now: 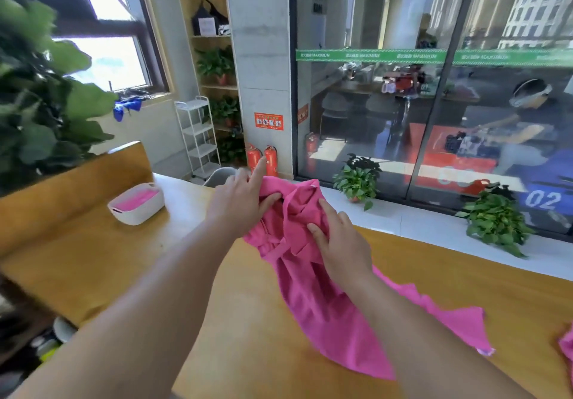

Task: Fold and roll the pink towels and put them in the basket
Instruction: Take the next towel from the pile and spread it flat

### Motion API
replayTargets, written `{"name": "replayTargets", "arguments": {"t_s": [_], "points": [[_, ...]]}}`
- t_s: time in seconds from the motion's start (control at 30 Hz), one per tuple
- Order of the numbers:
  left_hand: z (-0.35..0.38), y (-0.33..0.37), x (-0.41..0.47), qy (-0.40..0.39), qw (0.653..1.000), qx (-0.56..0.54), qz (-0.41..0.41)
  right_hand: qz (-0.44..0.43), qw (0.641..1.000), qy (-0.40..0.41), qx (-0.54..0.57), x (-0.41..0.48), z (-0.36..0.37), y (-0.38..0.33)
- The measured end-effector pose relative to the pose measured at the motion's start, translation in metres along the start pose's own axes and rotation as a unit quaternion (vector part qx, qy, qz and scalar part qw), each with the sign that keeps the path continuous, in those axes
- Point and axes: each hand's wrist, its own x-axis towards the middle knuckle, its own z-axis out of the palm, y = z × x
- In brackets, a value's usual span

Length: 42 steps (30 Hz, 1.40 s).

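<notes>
A crumpled pink towel (313, 299) is lifted at its far end above the wooden table (248, 321), its near end trailing on the tabletop. My left hand (242, 197) grips the towel's upper left part with thumb and curled fingers, the index finger pointing up. My right hand (338, 237) pinches the bunched cloth just to the right. A white basket (136, 203) stands at the far left of the table with pink towel inside. Another pink towel's edge (567, 349) shows at the right border.
A wooden bench back (71, 187) runs along the table's left side under a large leafy plant (37, 94). Potted plants (356, 181) sit on the white sill beyond the table, before a glass wall. Two red fire extinguishers (263, 158) stand by the pillar.
</notes>
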Motion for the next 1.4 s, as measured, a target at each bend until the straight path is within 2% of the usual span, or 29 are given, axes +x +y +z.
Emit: {"name": "replayTargets", "arguments": {"t_s": [0.13,0.3,0.5,0.63,0.8,0.93,1.0,1.1,1.4], "points": [[-0.039,-0.044,0.019,0.040,0.998,0.039,-0.040,-0.044,0.998,0.002,0.039,0.028,0.005,-0.048],[-0.065,-0.043,0.044,0.070,0.995,0.054,-0.049,-0.073,0.995,0.046,0.057,0.052,-0.009,-0.056],[-0.029,0.031,0.062,0.043,0.999,0.000,-0.030,-0.053,0.996,0.070,0.008,0.065,-0.048,0.026],[0.034,0.112,0.058,-0.018,0.998,-0.060,0.004,0.001,0.997,0.064,-0.034,0.041,-0.076,0.113],[0.135,0.223,0.007,-0.186,0.970,-0.141,0.064,0.112,0.988,-0.025,-0.105,-0.035,-0.090,0.232],[0.199,0.287,-0.080,-0.380,0.897,-0.175,0.146,0.234,0.939,-0.202,-0.150,-0.127,-0.076,0.315],[0.224,0.303,-0.122,-0.440,0.867,-0.162,0.169,0.271,0.912,-0.277,-0.137,-0.169,-0.065,0.340],[0.245,0.307,-0.160,-0.449,0.871,-0.120,0.160,0.276,0.897,-0.326,-0.114,-0.205,-0.054,0.350],[0.257,0.248,-0.185,-0.438,0.879,-0.086,0.165,0.254,0.898,-0.340,-0.116,-0.205,-0.016,0.314]]}}
